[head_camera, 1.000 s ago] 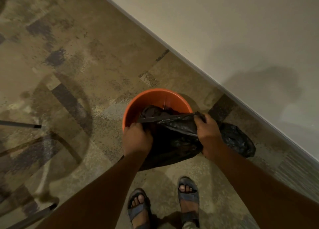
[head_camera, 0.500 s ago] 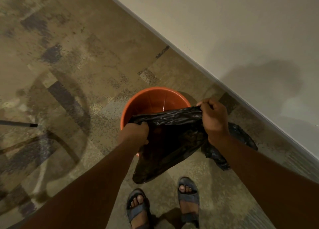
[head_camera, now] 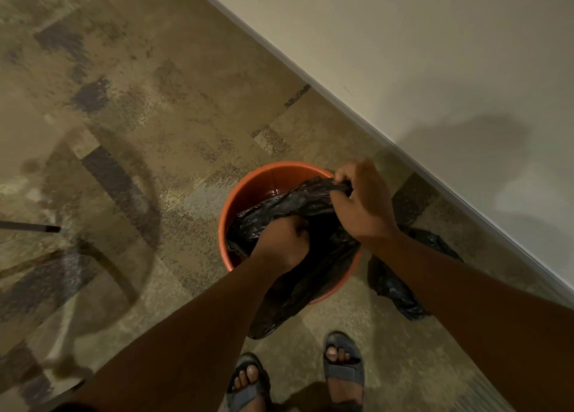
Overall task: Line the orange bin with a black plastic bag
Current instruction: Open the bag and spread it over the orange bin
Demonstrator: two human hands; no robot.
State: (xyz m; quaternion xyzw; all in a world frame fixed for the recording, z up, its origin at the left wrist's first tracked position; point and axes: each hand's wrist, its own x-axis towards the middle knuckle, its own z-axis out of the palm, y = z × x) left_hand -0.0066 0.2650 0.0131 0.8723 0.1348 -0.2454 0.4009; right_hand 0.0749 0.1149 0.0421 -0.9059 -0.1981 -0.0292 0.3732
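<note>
The round orange bin (head_camera: 264, 178) stands on the carpet just in front of my feet. A black plastic bag (head_camera: 310, 206) is spread over its near half, with its lower end hanging over the near rim down to the floor. My right hand (head_camera: 363, 203) pinches the bag's edge above the bin's far right rim. My left hand (head_camera: 285, 240) is closed on the bag and reaches down into the bin's mouth. The bin's far inner wall shows bare orange.
A second crumpled black bag (head_camera: 400, 290) lies on the floor right of the bin, under my right forearm. A pale wall (head_camera: 435, 70) runs diagonally close behind the bin. A thin dark rod (head_camera: 31, 226) juts in at the left edge. My sandalled feet (head_camera: 295, 374) stand below.
My right hand has carried the bag's edge farther across to the bin's far right rim. My left hand has moved from the near left rim into the bin's mouth, pushing the bag down.
</note>
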